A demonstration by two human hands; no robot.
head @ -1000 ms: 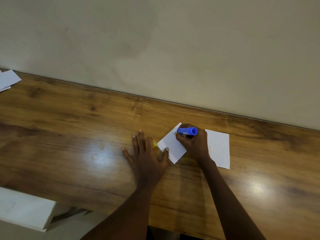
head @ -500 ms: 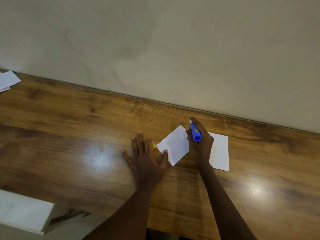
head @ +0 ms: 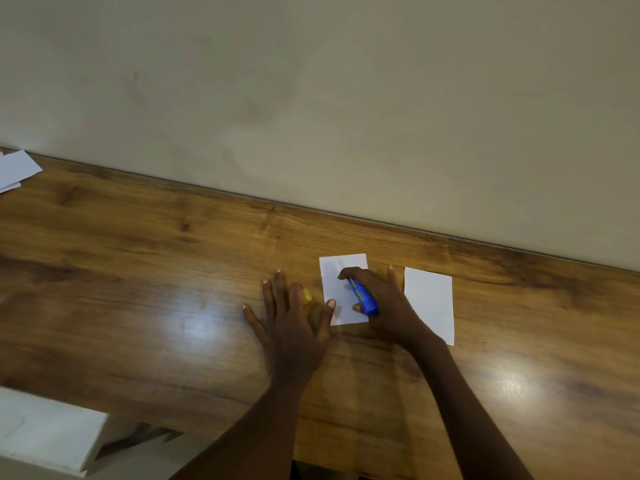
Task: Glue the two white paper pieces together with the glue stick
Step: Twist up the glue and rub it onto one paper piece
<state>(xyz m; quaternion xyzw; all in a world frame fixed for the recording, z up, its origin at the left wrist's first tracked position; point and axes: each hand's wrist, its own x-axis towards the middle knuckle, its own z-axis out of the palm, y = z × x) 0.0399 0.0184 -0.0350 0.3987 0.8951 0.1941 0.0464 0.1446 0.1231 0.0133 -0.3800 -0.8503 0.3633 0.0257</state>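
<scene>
Up top, the plain beige wall (head: 346, 98) fills half the view. Below it the brown wood-grain bench (head: 138, 271) runs right across, glossy, with two bright patches of reflected light. Low on the left is a white rectangular block (head: 45, 431), and far off at the left edge a few loose white sheets (head: 17, 166) lie against the wall.

Both bare forearms reach in from the bottom. The left hand (head: 289, 323) lies flat on the bench with its fingers spread. Its grip is released, and the thumb tip touches the near left edge of the first white rectangular paper piece (head: 341, 268). The right hand (head: 391, 310) rests on that same paper, its grip clenched round the blue glue stick (head: 362, 296), little finger sticking out straight.

The second white rectangular paper piece (head: 429, 303) lies flat just to the right of that hand, apart from the first piece with bare wood between them.

The glue stick is tilted across the first paper, its far end tucked under the curled forefinger, so I cannot tell whether the tip meets the sheet. A small yellow cap (head: 307, 296) peeks out between the left hand's fingers and the first paper.
</scene>
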